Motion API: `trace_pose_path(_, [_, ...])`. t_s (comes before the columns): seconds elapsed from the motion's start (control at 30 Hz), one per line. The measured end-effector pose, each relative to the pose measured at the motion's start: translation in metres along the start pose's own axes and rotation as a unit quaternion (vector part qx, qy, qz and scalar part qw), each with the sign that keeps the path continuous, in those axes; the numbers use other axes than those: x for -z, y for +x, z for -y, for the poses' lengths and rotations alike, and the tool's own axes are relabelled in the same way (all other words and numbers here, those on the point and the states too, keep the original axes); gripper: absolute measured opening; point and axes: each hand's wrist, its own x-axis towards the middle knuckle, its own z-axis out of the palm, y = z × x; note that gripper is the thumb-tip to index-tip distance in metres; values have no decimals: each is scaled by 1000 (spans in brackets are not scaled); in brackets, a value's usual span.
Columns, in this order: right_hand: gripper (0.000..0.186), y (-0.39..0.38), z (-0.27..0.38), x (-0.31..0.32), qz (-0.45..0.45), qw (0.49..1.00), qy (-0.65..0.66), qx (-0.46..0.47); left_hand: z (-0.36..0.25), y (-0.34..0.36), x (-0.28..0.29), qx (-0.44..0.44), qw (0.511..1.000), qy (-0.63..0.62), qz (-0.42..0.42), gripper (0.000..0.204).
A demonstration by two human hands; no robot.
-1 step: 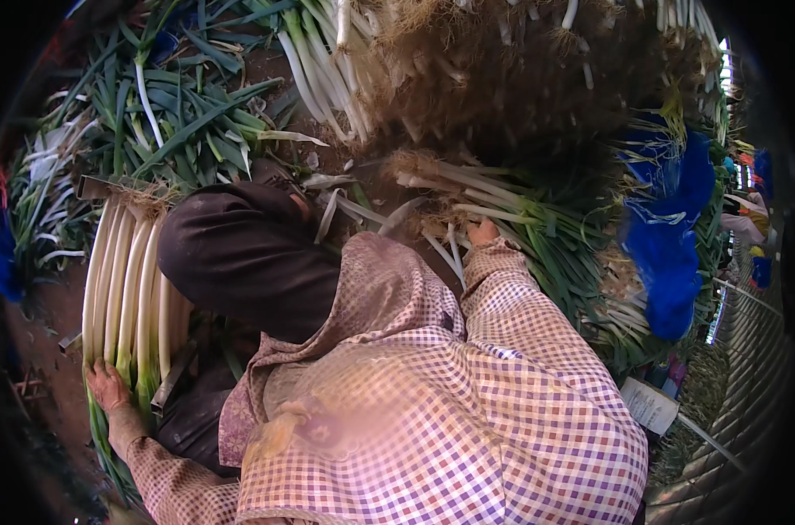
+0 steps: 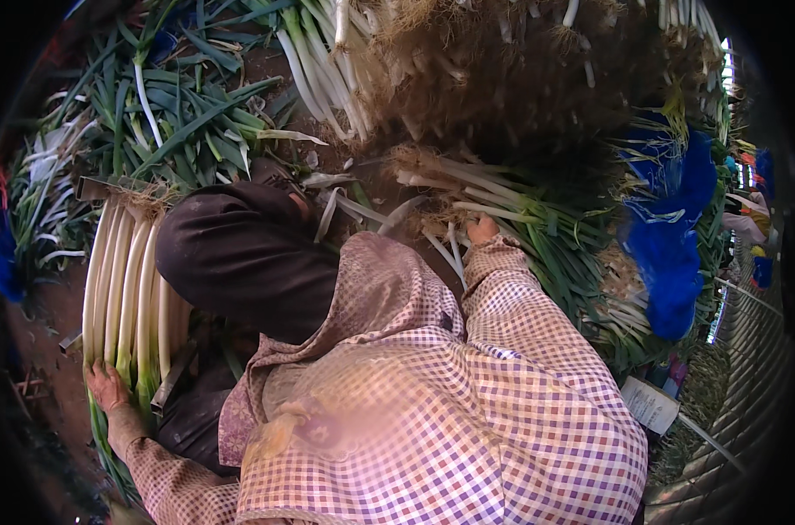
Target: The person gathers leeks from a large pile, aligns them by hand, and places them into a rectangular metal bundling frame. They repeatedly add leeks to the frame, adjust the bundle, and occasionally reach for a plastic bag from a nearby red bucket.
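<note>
On my left, a row of leeks stands side by side in a metal holder, white shafts toward the far end and green below. My left hand rests with fingers stretched along the outer leeks, where white turns green. Out in front to the right, my right hand reaches a loose pile of leeks. Its fingers look curled against a white leek shaft, partly hidden by the hand itself. Dark-trousered, my bent knee lies between the holder and the pile.
A big stack of leeks with brown roots rises at the far side. Cut green leaves litter the ground at the far left. Blue plastic sheeting lies right of the pile. A white card-like piece is near my right side.
</note>
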Motion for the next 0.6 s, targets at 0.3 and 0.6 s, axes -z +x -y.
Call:
trace_pose_path(0.3, [68, 37, 86, 13, -26, 964, -235, 120, 57, -41, 34, 40, 998, -37, 36, 41])
trace_pose_path(0.6, [77, 24, 115, 36, 88, 961, -251, 79, 50, -100, 55, 174, 974, 47, 136, 40])
